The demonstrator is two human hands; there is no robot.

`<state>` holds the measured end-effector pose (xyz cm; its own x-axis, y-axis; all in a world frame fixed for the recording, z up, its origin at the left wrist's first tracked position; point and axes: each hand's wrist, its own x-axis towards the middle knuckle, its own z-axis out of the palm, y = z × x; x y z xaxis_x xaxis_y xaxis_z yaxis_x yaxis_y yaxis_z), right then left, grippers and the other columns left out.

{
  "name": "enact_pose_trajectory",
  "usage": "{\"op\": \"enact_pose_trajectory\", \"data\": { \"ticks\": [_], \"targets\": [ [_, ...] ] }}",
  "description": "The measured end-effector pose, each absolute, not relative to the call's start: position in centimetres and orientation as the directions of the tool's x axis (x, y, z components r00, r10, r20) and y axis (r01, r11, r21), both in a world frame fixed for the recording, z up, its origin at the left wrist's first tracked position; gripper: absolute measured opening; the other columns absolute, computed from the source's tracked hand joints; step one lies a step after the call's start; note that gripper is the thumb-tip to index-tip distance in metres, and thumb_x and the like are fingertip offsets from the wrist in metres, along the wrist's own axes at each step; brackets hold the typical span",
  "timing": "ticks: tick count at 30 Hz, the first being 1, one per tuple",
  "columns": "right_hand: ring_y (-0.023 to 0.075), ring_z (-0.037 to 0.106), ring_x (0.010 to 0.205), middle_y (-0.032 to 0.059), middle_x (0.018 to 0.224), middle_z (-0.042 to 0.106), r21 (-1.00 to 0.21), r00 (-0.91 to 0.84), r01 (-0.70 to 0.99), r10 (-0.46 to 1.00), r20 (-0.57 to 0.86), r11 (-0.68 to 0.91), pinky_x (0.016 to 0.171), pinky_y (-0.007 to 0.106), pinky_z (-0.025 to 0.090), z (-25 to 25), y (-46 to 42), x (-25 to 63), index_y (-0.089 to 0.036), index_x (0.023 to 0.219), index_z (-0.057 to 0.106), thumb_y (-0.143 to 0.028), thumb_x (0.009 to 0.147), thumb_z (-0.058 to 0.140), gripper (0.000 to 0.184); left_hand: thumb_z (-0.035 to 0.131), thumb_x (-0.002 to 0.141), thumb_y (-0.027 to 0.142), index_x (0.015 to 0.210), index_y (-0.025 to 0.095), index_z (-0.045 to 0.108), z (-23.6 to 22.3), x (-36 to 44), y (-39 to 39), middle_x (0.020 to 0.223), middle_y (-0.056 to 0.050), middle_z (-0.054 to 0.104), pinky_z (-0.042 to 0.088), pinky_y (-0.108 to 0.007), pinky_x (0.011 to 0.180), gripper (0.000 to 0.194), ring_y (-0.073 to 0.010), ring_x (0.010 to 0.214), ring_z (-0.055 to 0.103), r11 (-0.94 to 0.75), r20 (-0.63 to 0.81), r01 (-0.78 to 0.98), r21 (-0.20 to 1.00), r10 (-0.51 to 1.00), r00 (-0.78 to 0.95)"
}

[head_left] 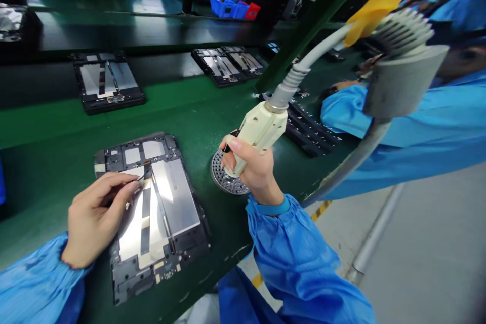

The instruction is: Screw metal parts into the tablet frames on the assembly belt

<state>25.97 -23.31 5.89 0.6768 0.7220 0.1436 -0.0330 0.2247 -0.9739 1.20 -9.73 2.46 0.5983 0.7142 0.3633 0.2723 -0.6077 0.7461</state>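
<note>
The left hand (96, 217) rests over the far-left part of a tablet chassis (174, 195) lying flat on the green counter (56, 121), its grip closed in a fine pinch on a thin dark lead (141, 178) at the edge of a bright metal plate. The right hand (252, 169) is clenched around the handle of a cream-coloured air gun (261, 126), whose grey hose (315, 61) rises toward the far right. The gun's lower end sits just above a round perforated metal disc (228, 174) on the counter, right of the chassis. The chassis has no back cover on; its silver plates, black strips and small boards lie exposed, and two more open chassis (106, 83) (228, 63) wait farther along. What remains to be done on this one cannot be told. Working room is limited: the disc sits just beside the chassis, and the counter's near edge runs close behind both, dropping to the grey floor (417, 243). Open green surface remains on the left and between the chassis and those farther away. At right, a co-worker's blue sleeve (395, 131) reaches across beyond a row of black trays (307, 129).
</note>
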Motion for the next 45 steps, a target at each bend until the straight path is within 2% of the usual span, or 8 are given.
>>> {"op": "enact_pose_trajectory", "data": {
  "ticks": [4, 9, 15, 19, 23, 31, 38, 45],
  "targets": [
    [0.0103, 0.043, 0.037, -0.0053, 0.041, 0.048, -0.977, 0.715, -0.032, 0.688, 0.126, 0.213, 0.043, 0.026, 0.04, 6.4, -23.8, 25.5, -0.02, 0.068, 0.069, -0.048, 0.073, 0.082, 0.032, 0.067, 0.092, 0.035, 0.092, 0.025, 0.076, 3.2, 1.2, -8.3, 0.093, 0.001, 0.072, 0.051, -0.023, 0.062, 0.013, -0.0123, 0.071, 0.063, -0.583, 0.403, 0.261, 0.769, 0.76, 0.509],
    [0.0122, 0.036, 0.034, -0.0033, 0.037, 0.039, -0.923, 0.78, 0.004, 0.577, 0.243, 0.384, 0.042, 0.032, 0.033, 8.5, -25.2, 25.5, -0.023, 0.069, 0.075, -0.06, 0.059, 0.079, 0.039, 0.072, 0.081, 0.04, 0.095, 0.016, 0.076, 2.8, 0.7, -4.8, 0.074, -0.002, 0.068, 0.047, -0.024, 0.058, 0.028, -0.0113, 0.057, 0.056, -0.263, 0.179, 0.21, 0.942, 0.92, 0.349],
    [0.0156, 0.034, 0.038, 0.0023, 0.037, 0.037, -0.943, 0.792, -0.023, 0.582, 0.185, 0.331, 0.045, 0.039, 0.029, 8.5, -25.1, 24.6, -0.024, 0.065, 0.075, -0.052, 0.057, 0.075, 0.029, 0.077, 0.072, 0.039, 0.08, 0.013, 0.073, 1.6, 0.6, -2.8, 0.074, -0.005, 0.07, 0.045, -0.023, 0.058, 0.027, -0.0122, 0.061, 0.058, -0.11, 0.052, 0.144, 0.983, 0.932, 0.359],
    [0.0153, 0.037, 0.037, -0.0022, 0.038, 0.039, -0.939, 0.767, 0.033, 0.593, 0.244, 0.343, 0.042, 0.032, 0.034, 7.6, -24.4, 24.2, -0.023, 0.069, 0.074, -0.056, 0.061, 0.073, 0.034, 0.073, 0.077, 0.033, 0.081, 0.013, 0.074, 1.0, 1.5, -2.2, 0.079, -0.005, 0.072, 0.047, -0.025, 0.064, 0.02, -0.0145, 0.068, 0.062, -0.12, 0.019, 0.234, 0.965, 0.919, 0.394],
    [0.0143, 0.039, 0.037, -0.0031, 0.039, 0.041, -0.947, 0.758, 0.004, 0.617, 0.212, 0.32, 0.042, 0.029, 0.036, 7.4, -24.3, 24.2, -0.022, 0.068, 0.073, -0.054, 0.062, 0.076, 0.033, 0.071, 0.082, 0.023, 0.081, 0.013, 0.075, 0.9, 2.0, -1.5, 0.083, -0.004, 0.072, 0.047, -0.027, 0.072, 0.01, -0.0152, 0.074, 0.062, -0.188, 0.028, 0.339, 0.922, 0.904, 0.426],
    [0.0121, 0.038, 0.041, -0.0042, 0.041, 0.04, -0.961, 0.738, -0.029, 0.654, 0.163, 0.273, 0.049, 0.027, 0.04, 7.7, -23.8, 23.4, -0.022, 0.07, 0.072, -0.057, 0.063, 0.078, 0.036, 0.071, 0.084, 0.017, 0.083, 0.015, 0.076, 1.1, 2.3, -1.2, 0.088, -0.003, 0.065, 0.042, -0.027, 0.07, 0.005, -0.0127, 0.07, 0.054, -0.302, 0.061, 0.425, 0.853, 0.867, 0.494],
    [0.0109, 0.039, 0.039, -0.005, 0.042, 0.042, -0.947, 0.61, -0.132, 0.777, 0.154, 0.291, 0.045, 0.026, 0.04, 10.6, -18.2, 19.9, -0.022, 0.072, 0.073, -0.058, 0.065, 0.082, 0.038, 0.068, 0.086, 0.02, 0.083, 0.014, 0.076, 0.6, 2.1, 0.3, 0.083, -0.003, 0.074, 0.048, -0.025, 0.071, 0.011, -0.0166, 0.076, 0.065, -0.263, 0.001, 0.351, 0.898, 0.801, 0.599],
    [0.0096, 0.04, 0.034, -0.0074, 0.04, 0.043, -0.911, 0.587, -0.134, 0.772, 0.244, 0.389, 0.04, 0.024, 0.042, 9.5, -8.3, 14.2, -0.019, 0.07, 0.067, -0.053, 0.069, 0.075, 0.035, 0.066, 0.085, 0.016, 0.086, 0.012, 0.078, 0.3, 2.1, 0.7, 0.088, -0.005, 0.077, 0.049, -0.024, 0.074, 0.013, -0.0175, 0.081, 0.069, -0.233, -0.028, 0.325, 0.917, 0.773, 0.634]
  ]
}}
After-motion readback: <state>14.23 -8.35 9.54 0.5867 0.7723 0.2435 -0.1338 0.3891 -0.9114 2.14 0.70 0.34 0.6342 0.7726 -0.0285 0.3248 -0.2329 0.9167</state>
